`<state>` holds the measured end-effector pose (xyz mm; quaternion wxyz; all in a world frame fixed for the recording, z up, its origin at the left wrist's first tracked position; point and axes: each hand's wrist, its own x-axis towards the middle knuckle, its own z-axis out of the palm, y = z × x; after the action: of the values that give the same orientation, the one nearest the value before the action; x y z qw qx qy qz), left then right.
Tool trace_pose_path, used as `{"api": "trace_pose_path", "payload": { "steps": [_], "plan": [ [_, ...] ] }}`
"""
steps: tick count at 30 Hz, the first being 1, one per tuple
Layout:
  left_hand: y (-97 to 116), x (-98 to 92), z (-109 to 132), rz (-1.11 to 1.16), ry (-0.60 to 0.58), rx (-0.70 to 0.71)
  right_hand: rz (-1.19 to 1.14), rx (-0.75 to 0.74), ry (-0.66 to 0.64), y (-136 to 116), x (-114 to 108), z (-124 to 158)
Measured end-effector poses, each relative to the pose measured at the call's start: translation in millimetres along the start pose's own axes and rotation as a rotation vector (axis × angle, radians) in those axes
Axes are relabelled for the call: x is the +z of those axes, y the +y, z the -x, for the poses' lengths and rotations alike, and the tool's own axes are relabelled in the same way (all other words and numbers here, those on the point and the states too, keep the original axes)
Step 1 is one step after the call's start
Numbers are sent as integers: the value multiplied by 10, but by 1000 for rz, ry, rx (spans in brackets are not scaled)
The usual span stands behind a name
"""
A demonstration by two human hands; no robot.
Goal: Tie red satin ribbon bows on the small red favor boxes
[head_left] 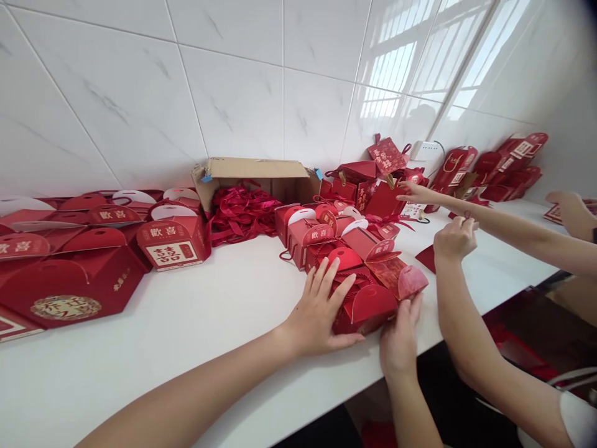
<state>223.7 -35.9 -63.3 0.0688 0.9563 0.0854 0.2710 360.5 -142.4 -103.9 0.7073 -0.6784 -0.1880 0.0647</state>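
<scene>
My left hand (313, 311) lies spread on the near left side of a red gift box (373, 305), fingers on its top flaps and thumb along its lower edge. Against the box's near right corner rests my right hand (402, 339), its fingers stretched upward beside a pale pink rounded flap (413, 282). Part of the fingertips is hidden there. The box stands at the front end of a group of similar red boxes (310, 233) with rounded flaps and thin red cords.
A cardboard carton (256, 167) holds tangled red ribbons (242, 211). More red boxes (97, 267) stand left. Red gift bags (387, 196) and a white power strip (426, 150) are by the wall. Co-workers' arms (471, 311) reach in from the right; one hand (454, 236) grips a thin cord.
</scene>
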Motion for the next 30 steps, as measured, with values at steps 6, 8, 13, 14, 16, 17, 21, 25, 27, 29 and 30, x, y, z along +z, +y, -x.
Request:
{"api": "trace_pose_path", "payload": {
  "steps": [6,8,13,14,16,17,21,25,27,29,30],
  "plan": [
    [-48,73,-23,47,19,-73,220,-158,46,-145,61,2],
    [-40,61,-11,66,25,-66,225,-212,22,-219,34,30],
    [38,-180,145,83,70,-134,212,-423,-113,-367,-10,252],
    [29,-248,207,71,58,-153,202,-472,-156,-394,-13,324],
    [-53,-367,363,22,23,-184,180,-570,-253,-459,6,490],
    [-130,-410,453,-11,8,-207,165,-620,-306,-497,41,579],
    [-576,-468,826,-76,-35,-438,52,-866,-662,-631,492,856],
    [-938,-487,1081,-72,5,-643,-43,-595,-809,-543,1445,801],
    [-1052,-525,1123,-103,39,-704,-68,-460,-720,-409,1939,642],
    [-1167,-570,1106,-136,62,-733,-64,-403,-660,-273,2326,435],
    [-1235,-590,1078,-150,70,-739,-61,-366,-617,-216,2469,328]
  ]
}}
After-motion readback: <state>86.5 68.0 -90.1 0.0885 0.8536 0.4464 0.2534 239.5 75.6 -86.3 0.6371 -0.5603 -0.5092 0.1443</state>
